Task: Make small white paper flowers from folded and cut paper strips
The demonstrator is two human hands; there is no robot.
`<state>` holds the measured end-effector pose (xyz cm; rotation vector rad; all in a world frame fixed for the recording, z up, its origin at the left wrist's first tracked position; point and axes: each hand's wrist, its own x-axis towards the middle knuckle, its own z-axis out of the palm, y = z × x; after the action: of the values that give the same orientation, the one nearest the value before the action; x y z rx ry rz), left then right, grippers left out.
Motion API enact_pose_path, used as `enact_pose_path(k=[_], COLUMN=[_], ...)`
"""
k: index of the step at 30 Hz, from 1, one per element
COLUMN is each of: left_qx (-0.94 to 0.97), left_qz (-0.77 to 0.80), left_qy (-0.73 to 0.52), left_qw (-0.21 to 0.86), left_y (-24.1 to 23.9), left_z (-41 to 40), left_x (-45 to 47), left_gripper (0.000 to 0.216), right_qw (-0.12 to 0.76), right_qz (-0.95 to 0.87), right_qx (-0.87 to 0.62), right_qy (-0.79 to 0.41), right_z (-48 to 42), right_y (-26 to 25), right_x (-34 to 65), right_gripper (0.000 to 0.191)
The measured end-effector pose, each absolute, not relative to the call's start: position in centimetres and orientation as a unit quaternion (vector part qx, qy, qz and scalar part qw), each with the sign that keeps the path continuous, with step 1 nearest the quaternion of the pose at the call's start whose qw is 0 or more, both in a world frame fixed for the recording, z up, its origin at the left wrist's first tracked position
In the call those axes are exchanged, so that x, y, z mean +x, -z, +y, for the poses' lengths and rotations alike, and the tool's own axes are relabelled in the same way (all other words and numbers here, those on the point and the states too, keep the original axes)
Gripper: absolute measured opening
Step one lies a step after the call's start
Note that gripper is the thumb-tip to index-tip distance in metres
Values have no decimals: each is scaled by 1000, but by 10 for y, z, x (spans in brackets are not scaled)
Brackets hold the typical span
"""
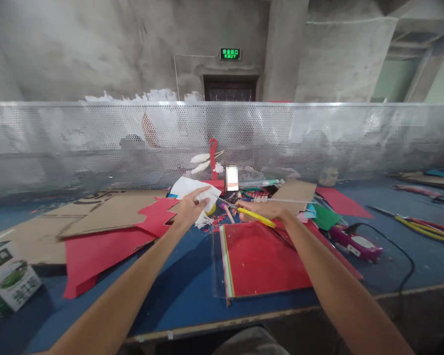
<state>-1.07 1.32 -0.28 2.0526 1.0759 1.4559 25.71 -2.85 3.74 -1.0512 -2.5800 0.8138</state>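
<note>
The white paper (183,188) is found above the middle of the blue table (170,305), and it is held by the left hand (193,204), whose fingers are partly bent, with the paper gripped at its near right part. The scissors (258,218) are held in the right hand (261,208); its fingers are curled around the yellow handle, and the blades are pointed to the paper's right corner. Whether the paper is touched by the blades cannot be told. Below the left hand, some white strips (204,220) are seen. Nearer to the body, under the right forearm, red sheets (270,261) are laid in a clear cover. On the left, cardboard (107,213) is placed beside a carton (11,278). On the right, a purple device (358,244) with a black cord is seen near a green sheet (324,217).
</note>
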Motion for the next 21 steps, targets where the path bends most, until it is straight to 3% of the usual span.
enact_pose_path(k=[13,21], left_qx=[743,738], left_qz=[384,391], left_qy=[-531,-528], left_qw=[135,156], left_y=[0,1], left_z=[9,12], left_x=[-7,-8], left_gripper=[48,54], right_qw=[147,163], right_qz=[-872,-866], right_qx=[-366,-374], right_qy=[-289,-291], right_z=[-28,-27], right_y=[-35,-33], right_x=[252,252], right_gripper=[34,31])
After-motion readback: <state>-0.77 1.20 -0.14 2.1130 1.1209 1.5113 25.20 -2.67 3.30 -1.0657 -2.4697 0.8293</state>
